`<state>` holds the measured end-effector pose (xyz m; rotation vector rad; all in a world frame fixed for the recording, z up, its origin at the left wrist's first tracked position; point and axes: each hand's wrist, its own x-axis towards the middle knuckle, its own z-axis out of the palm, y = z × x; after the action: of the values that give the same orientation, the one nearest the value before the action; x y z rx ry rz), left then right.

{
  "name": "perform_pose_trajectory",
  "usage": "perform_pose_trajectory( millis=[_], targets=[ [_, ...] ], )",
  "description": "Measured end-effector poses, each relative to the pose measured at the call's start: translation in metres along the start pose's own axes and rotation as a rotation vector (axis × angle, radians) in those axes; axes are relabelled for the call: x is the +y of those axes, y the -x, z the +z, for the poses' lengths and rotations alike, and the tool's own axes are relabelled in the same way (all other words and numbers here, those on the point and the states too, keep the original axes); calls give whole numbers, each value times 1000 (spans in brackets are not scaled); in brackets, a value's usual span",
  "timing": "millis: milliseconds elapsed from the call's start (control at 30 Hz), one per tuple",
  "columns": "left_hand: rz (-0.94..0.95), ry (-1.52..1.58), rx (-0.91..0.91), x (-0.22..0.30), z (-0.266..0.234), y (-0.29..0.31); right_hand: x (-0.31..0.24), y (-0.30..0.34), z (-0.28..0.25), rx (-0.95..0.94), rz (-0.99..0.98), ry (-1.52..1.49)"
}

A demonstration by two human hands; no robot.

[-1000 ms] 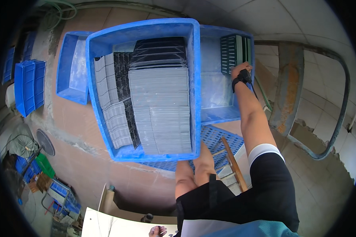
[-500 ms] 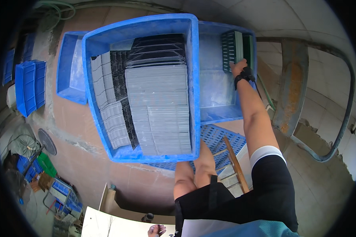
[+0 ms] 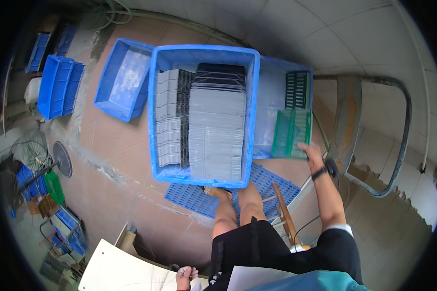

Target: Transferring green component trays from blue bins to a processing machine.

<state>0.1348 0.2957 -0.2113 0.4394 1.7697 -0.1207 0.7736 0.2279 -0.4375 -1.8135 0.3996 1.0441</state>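
My right hand (image 3: 314, 156) is closed on the near edge of a green slotted plastic rack (image 3: 292, 132). The rack is tilted over the near right part of a blue bin (image 3: 264, 130), slightly blurred. A second dark green rack (image 3: 297, 90) stands in that bin's far right corner. My left hand (image 3: 185, 277) is low in view by a cream board (image 3: 126, 271), fingers curled; what they may hold cannot be made out. Between them, a large blue bin (image 3: 153, 140) holds rows of thin grey pieces (image 3: 216, 131) and black ones (image 3: 221, 72) packed on edge.
A smaller blue bin (image 3: 124, 80) lies left of the large one. A blue slatted mat (image 3: 192, 199) is under my feet, beside a wooden-railed stool (image 3: 285, 213). A metal tube frame (image 3: 407, 121) stands at right. Stacked blue crates (image 3: 60, 87) and a round-based stand (image 3: 63, 160) are at left.
My right hand has drawn the green rack toward me from the far right of the bin, tilting it. The other rack now shows behind. The whole view has shifted.
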Motion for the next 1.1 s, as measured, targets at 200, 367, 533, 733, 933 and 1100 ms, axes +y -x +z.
perform_pose_trajectory(
  millis=[200,367,533,733,933,1100],
  targets=[
    [227,42,-5,47,25,1,-11,190,-19,-11,34,52],
    [424,140,-286,113,64,16,-46,310,18,-357,-26,34],
    [511,492,-728,151,78,61,-86,393,95,-795,-37,196],
    [720,1019,-659,113,7,131,-107,503,205,-1397,-160,549],
    [1220,1472,-397,40,-54,230,-112,572,274,-1941,-181,595],
    [1411,1876,337,-77,-55,322,-114,584,323,-1884,-15,771]
  ],
)
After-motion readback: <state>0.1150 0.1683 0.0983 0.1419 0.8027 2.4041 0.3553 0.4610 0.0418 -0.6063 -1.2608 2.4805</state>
